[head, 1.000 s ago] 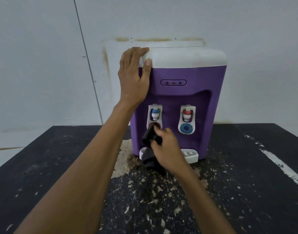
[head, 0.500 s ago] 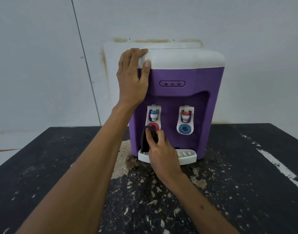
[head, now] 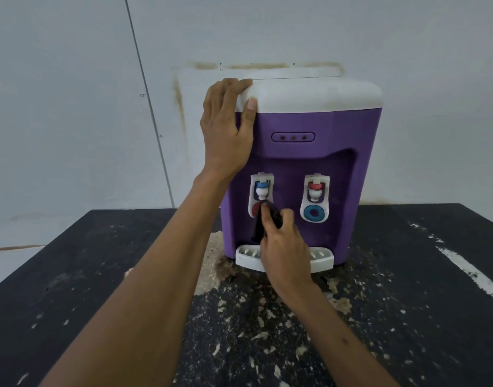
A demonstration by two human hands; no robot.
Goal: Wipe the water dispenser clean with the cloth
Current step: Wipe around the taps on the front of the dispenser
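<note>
One water dispenser [head: 309,163] stands at the middle of the tabletop's [head: 421,317] back edge, near the wall: a purple body under a white lid [head: 318,97], with three small lights in a slot on the front and one white drip tray [head: 322,259] at its foot. It has two taps, a blue-capped one [head: 262,187] and a red-capped one [head: 315,188]. One dark cloth [head: 257,229] is pinched in the right hand [head: 284,247], its grip clenched on the cloth and pressing it against the panel just below the blue-capped tap. The left hand [head: 225,129] lies flat over the lid's front left corner, fingers spread, clasping nothing. Pale flakes litter the black tabletop.
</note>
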